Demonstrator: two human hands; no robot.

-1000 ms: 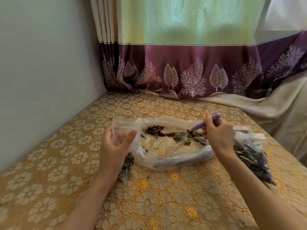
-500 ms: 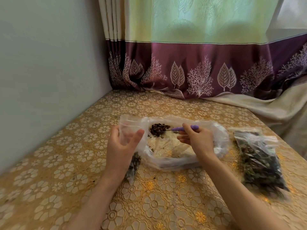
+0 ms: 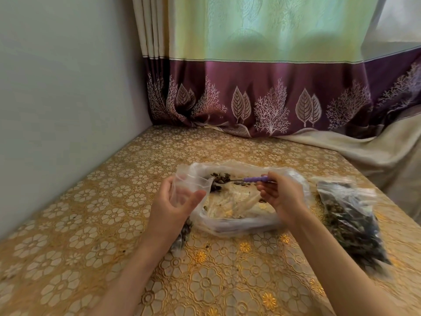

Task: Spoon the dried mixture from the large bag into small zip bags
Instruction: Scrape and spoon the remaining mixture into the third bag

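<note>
Head view. Spoon (image 3: pixel 248 179), loaded, now carried leftward from middle of large bag (image 3: pixel 237 215) to mouth of small zip bag (image 3: pixel 190 187); a second ago it was still scooping. Right hand (image 3: pixel 281 196) pinches purple handle. Left hand (image 3: pixel 176 205) grips small zip bag, holding mouth open, bottom already holding some dried mixture (image 3: pixel 219 178). Judgement: tipping next. Large bag nearly empty, near surface (image 3: pixel 91 201) middle. Filled zip bag (image 3: pixel 350 222) lies by right edge. Patterned gold cloth covers surface; curtain (image 3: pixel 262 92) along far edge, plain wall (image 3: pixel 57 99) on left.
</note>
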